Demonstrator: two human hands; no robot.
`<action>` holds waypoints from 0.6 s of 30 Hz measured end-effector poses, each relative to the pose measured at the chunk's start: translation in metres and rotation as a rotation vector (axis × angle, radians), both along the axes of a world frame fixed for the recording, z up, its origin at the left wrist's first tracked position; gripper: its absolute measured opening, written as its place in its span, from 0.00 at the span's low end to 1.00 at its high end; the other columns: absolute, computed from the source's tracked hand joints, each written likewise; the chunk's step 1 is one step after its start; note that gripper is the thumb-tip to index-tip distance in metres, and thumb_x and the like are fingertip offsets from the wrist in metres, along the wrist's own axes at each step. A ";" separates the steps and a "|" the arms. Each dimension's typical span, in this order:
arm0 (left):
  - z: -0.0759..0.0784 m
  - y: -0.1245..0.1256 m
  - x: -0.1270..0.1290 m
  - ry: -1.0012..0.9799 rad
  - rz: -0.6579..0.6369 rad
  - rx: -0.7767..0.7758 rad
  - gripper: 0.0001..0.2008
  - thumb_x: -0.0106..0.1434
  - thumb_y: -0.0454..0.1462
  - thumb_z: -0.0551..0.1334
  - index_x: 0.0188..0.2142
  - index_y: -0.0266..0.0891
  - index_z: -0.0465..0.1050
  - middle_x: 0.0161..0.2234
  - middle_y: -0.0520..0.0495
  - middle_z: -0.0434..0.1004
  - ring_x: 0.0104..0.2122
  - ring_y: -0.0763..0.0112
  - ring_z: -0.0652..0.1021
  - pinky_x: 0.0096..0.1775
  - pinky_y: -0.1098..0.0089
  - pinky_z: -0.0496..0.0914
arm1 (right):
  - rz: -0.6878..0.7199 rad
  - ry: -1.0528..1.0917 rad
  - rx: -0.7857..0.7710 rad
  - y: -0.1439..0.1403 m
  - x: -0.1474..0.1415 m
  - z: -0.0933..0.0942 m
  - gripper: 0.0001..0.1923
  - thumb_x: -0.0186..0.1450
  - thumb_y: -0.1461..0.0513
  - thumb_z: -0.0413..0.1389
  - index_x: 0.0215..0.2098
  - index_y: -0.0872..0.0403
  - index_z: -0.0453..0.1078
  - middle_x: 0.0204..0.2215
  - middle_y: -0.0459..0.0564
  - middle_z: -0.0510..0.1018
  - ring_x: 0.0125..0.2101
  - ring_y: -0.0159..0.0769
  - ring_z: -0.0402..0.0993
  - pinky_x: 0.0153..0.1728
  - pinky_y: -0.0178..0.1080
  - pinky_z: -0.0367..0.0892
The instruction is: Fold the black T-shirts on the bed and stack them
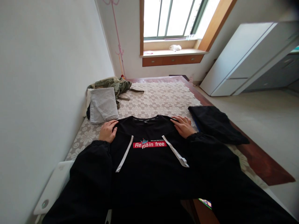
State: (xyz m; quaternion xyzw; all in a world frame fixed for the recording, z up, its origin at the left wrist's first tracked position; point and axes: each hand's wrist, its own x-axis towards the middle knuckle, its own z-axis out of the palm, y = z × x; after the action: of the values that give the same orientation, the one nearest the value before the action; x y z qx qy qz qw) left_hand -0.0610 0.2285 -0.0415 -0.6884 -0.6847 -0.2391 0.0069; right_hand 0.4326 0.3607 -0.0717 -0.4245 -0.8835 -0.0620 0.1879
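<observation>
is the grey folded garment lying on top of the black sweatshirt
No, the grey folded garment lies on the patterned bed cover beside the black sweatshirt, past the left hand.

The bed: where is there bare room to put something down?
Bare floral cover lies beyond the black shirt, between the grey folded cloth and black garment, up to the far edge. The near end is crowded: shirt and both hands.

Open patterned bedcover [161, 99] is seen ahead of the fingertips. Left is blocked by a grey folded garment [103, 105]; right by a dark folded garment [216, 123].
</observation>
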 end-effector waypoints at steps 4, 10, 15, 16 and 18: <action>0.003 -0.001 0.003 0.038 -0.023 0.014 0.20 0.73 0.41 0.55 0.57 0.45 0.81 0.64 0.42 0.77 0.63 0.49 0.73 0.64 0.48 0.68 | 0.019 -0.020 0.043 -0.005 -0.005 0.006 0.34 0.78 0.54 0.47 0.80 0.49 0.51 0.77 0.57 0.58 0.77 0.55 0.48 0.74 0.68 0.37; 0.009 -0.004 0.015 0.131 -0.172 -0.015 0.26 0.76 0.44 0.52 0.67 0.41 0.71 0.69 0.41 0.72 0.73 0.53 0.64 0.74 0.45 0.52 | 0.146 -0.156 -0.191 -0.007 -0.011 -0.002 0.33 0.80 0.53 0.41 0.81 0.46 0.48 0.77 0.51 0.57 0.77 0.46 0.49 0.76 0.58 0.47; 0.003 -0.005 0.026 0.161 -0.225 -0.210 0.32 0.77 0.48 0.46 0.74 0.38 0.61 0.75 0.41 0.61 0.75 0.57 0.60 0.74 0.49 0.55 | 0.170 -0.137 -0.217 -0.008 -0.013 -0.003 0.34 0.79 0.52 0.42 0.81 0.44 0.44 0.78 0.48 0.53 0.78 0.46 0.44 0.76 0.60 0.47; 0.002 -0.005 0.027 0.171 -0.218 -0.225 0.32 0.77 0.49 0.46 0.74 0.39 0.60 0.76 0.41 0.60 0.75 0.57 0.60 0.74 0.49 0.55 | 0.192 -0.134 -0.214 -0.009 -0.015 -0.001 0.34 0.79 0.53 0.42 0.81 0.44 0.44 0.79 0.47 0.51 0.78 0.46 0.43 0.76 0.60 0.47; 0.001 -0.006 0.030 0.200 -0.199 -0.244 0.34 0.77 0.52 0.46 0.75 0.40 0.58 0.77 0.42 0.57 0.76 0.56 0.57 0.74 0.49 0.53 | 0.237 -0.141 -0.217 -0.010 -0.017 0.004 0.34 0.80 0.52 0.42 0.81 0.44 0.43 0.79 0.47 0.49 0.78 0.46 0.43 0.77 0.60 0.46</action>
State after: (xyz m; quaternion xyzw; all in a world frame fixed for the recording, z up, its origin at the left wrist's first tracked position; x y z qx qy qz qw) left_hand -0.0310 0.2226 -0.0402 -0.7689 -0.6330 -0.0844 -0.0323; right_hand 0.4155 0.3507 -0.0678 -0.3298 -0.9399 0.0269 0.0845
